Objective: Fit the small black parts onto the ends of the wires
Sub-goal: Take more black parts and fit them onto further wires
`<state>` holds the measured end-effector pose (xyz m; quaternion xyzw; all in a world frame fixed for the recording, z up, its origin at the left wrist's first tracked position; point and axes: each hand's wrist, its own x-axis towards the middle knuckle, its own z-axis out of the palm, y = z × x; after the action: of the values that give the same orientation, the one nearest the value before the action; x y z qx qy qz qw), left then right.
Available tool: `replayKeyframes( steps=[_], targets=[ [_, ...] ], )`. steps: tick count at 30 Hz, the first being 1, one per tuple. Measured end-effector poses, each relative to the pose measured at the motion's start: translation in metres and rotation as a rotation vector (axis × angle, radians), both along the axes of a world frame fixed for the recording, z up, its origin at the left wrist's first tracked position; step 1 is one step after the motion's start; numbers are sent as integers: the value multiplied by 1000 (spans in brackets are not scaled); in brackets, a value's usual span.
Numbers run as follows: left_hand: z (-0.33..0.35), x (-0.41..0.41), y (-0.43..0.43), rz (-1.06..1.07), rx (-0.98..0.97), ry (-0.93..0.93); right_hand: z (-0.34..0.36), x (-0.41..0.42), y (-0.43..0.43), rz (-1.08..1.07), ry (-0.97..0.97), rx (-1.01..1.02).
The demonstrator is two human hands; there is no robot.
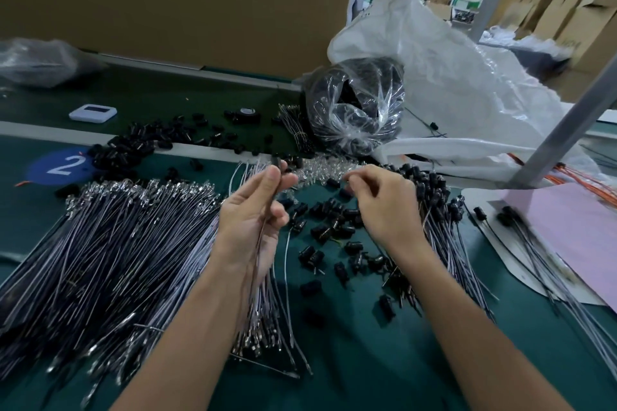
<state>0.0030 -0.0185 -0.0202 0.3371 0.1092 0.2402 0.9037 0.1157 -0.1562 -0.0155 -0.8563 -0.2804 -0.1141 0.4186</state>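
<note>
The wire (263,233) in work stands nearly upright, its long axis running from the wrist up and slightly away, above the middle of the green table (350,360). A small black part (275,162) sits at its top end, just above the fingertips. The left hand (253,220) pinches this wire between thumb and forefinger near the top. The lower fingers are curled loosely round it, and its tail hangs down past the palm toward the heap below.

The right hand (384,207) hovers just beside it, apart from the wire and knuckles up. Its fingers are curled and its thumb and forefinger tips are drawn close together. Whether they pinch anything cannot be made out.

Under and between the hands lie loose black parts (334,227), scattered on the table. To the left a broad heap of wires (117,243) lies with metal-tipped ends pointing away. To the right lies a smaller bundle of fitted wires (437,210) with black caps on their far ends. Beyond the hands is a small pile of clear parts (320,170).

Further back, a clear bag (354,107) full of black pieces leans against a large white sack (450,77). At the far left a blue round sticker (63,165) reads "2", and behind it lies a small white device (92,113). On the right a grey post (567,130) slants above a pink sheet (574,237), with orange wires (587,183) beside it. No other writing can be read.
</note>
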Motion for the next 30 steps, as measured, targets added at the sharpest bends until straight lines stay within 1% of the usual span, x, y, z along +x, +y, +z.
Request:
replayKeyframes(
  steps=[2, 4, 8, 11, 14, 19, 22, 26, 30],
  targets=[
    [-3, 2, -1, -36, 83, 85, -6, 26, 10, -27, 31, -248],
    [-6, 3, 0, -77, 140, 145, -11, 42, 23, -19, 45, -386],
    [-12, 3, -3, -201, 182, 158, -15, 55, 46, 59, -65, -492],
    [-14, 4, -7, -240, 221, 180, -18, 59, 56, 47, -91, -608],
    [-15, 5, -7, -243, 243, 192, -14, 62, 63, 4, -98, -664],
    [-15, 6, -7, -210, 349, 244, -11, 69, 70, 18, -119, -818],
    [-16, 6, -7, -223, 350, 244, -13, 72, 69, 18, -152, -872],
    [-17, 6, -7, -247, 339, 233, -13, 72, 64, 2, -234, -895],
    [-17, 6, -8, -245, 348, 235, -16, 76, 61, -12, -249, -832]
  ],
)
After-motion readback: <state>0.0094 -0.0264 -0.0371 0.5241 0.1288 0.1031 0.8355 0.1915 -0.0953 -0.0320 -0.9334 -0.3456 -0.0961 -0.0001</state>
